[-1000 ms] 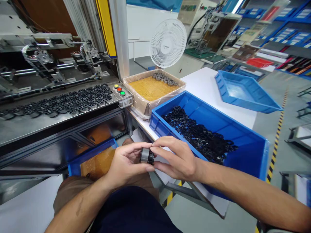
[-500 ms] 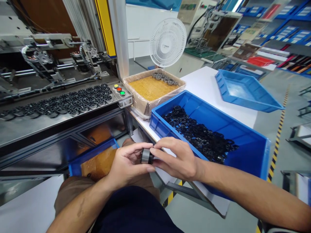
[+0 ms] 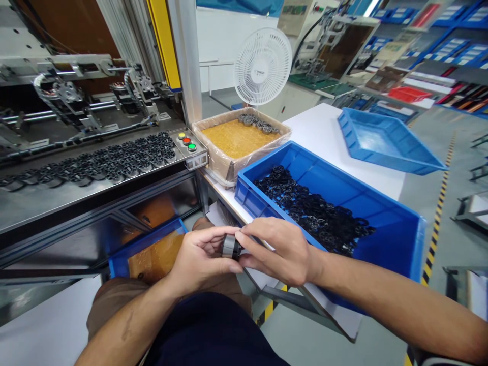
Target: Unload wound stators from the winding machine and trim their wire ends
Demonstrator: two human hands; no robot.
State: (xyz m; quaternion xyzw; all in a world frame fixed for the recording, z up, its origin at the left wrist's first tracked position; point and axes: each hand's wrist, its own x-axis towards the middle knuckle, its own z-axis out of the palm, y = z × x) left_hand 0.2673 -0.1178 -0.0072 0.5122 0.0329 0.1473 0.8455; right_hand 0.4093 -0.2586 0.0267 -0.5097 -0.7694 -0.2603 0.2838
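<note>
A short round grey metal part with a black end piece, looking like a motor stator core [image 3: 229, 246], is held up in front of my lap. My left hand [image 3: 198, 259] is closed around it, with thumb below and index finger above. From the other side, the fingers of my right hand [image 3: 282, 249] pinch at its black end; their tips partly cover that face. Just beyond my right hand stands a deep blue bin [image 3: 392, 223] holding a heap of black plastic ring pieces [image 3: 316, 213].
Rows of similar grey-and-black cores [image 3: 114, 160] stand on the machine's metal ledge at left, beside a button box [image 3: 190, 144]. A plastic-lined carton [image 3: 217, 165] with several cores, a white fan [image 3: 263, 66] and a light blue tray [image 3: 404, 157] are farther back. A lower blue bin [image 3: 114, 264] sits by my knee.
The core has turned slightly between my hands, and my right-hand fingers have shifted a little on its black end. Both hands remain in nearly the same place.
</note>
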